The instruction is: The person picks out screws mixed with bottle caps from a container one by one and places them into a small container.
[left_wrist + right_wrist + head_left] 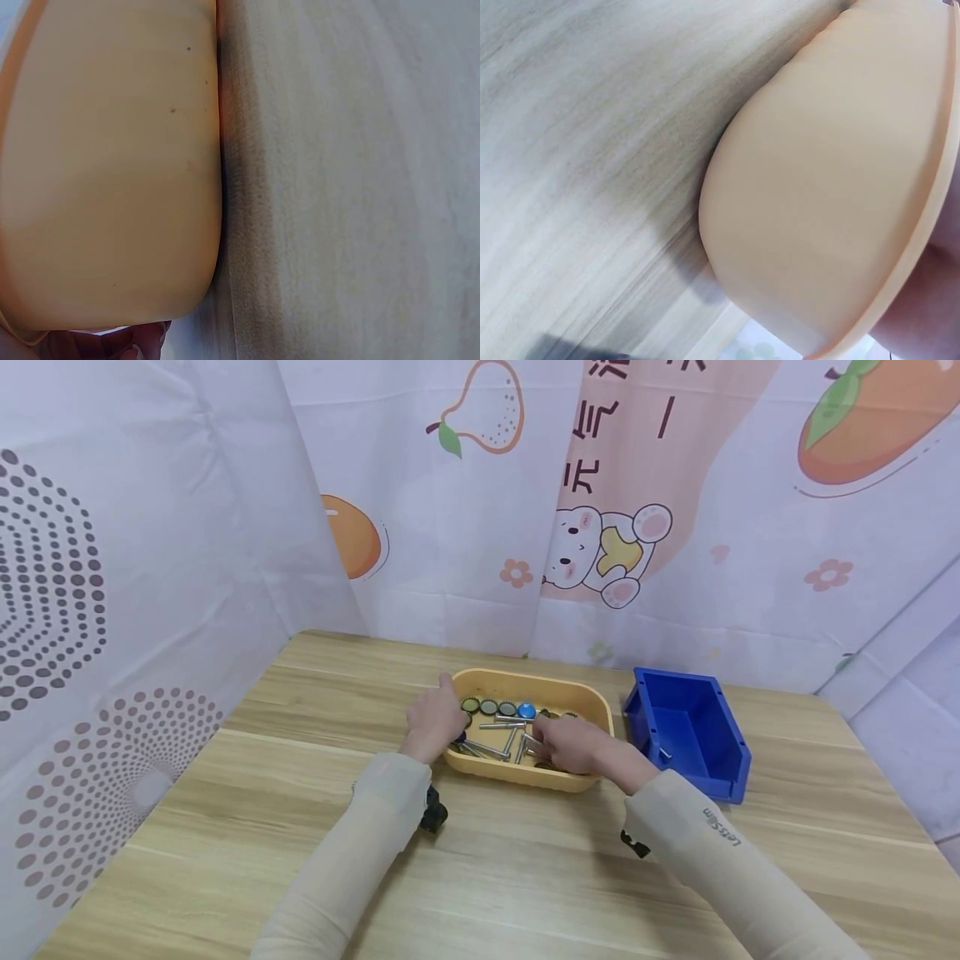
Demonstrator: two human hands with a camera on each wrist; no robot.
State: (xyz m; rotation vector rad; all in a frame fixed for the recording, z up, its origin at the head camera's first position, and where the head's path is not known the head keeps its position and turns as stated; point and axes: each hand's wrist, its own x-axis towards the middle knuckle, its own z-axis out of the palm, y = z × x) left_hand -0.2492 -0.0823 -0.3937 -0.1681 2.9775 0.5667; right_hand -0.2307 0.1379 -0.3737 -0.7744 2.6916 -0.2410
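Observation:
A shallow orange-yellow plastic bin point(525, 774) holds several silver bolts point(487, 748), dark-rimmed bottle caps point(489, 707) and one bright blue cap point(527, 711). At the bin's left end my left hand point(437, 717) grips the rim, and in the left wrist view its fingers point(146, 337) curl against the outside of the end wall. My right hand point(573, 743) reaches over the right end, with its fingertips down among the bolts. Whether they pinch a bolt is hidden. Seen from the right wrist, the bin's wall point(817, 172) covers most of that hand.
A blue open-front parts bin point(686, 727) stands just right of the orange-yellow bin, with one small bolt point(665, 753) inside. Both rest on a wood-grain table point(510, 860). Printed curtains point(450, 527) hang behind and at the left.

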